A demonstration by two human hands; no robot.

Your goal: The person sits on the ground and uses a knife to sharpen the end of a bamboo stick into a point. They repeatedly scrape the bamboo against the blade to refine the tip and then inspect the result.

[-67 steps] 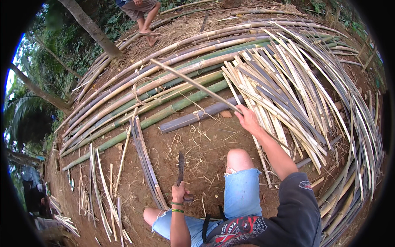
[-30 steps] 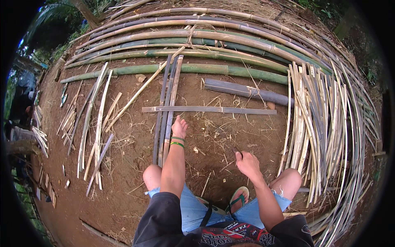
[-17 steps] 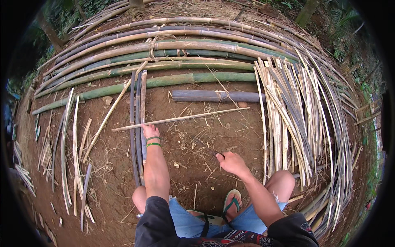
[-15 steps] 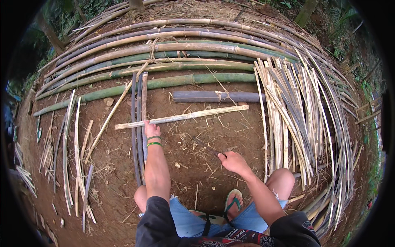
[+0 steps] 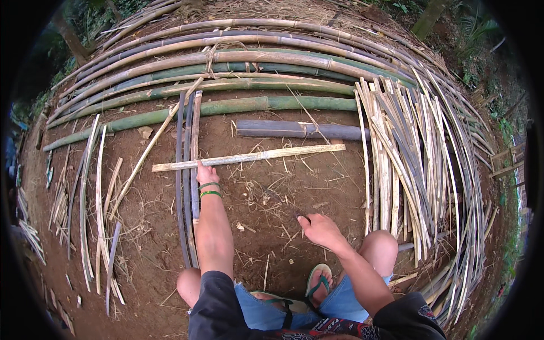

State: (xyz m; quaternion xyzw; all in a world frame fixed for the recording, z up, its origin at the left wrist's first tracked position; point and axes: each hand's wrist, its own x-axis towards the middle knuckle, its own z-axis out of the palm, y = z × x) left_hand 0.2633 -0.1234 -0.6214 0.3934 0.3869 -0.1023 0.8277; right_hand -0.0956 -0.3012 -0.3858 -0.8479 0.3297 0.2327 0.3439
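Note:
A pale split bamboo strip lies crosswise ahead of me, held near its left end. My left hand, with green bands at the wrist, is closed on it, the thumb resting on top. Two long dark bamboo strips run beneath it, pointing away from me. To the right, my right hand is closed around the dark handle of a knife, above bare soil and apart from the strip. The knife's blade is hard to make out now.
Long bamboo poles lie across the far side. A short dark bamboo piece rests in front of them. At the right is a big pile of split strips; more loose strips lie at the left. Shavings litter the soil.
The right hand has turned, so the blade that pointed away to the upper left hardly shows now. The strip's left end has shifted slightly left in the picture; the left hand keeps its grip.

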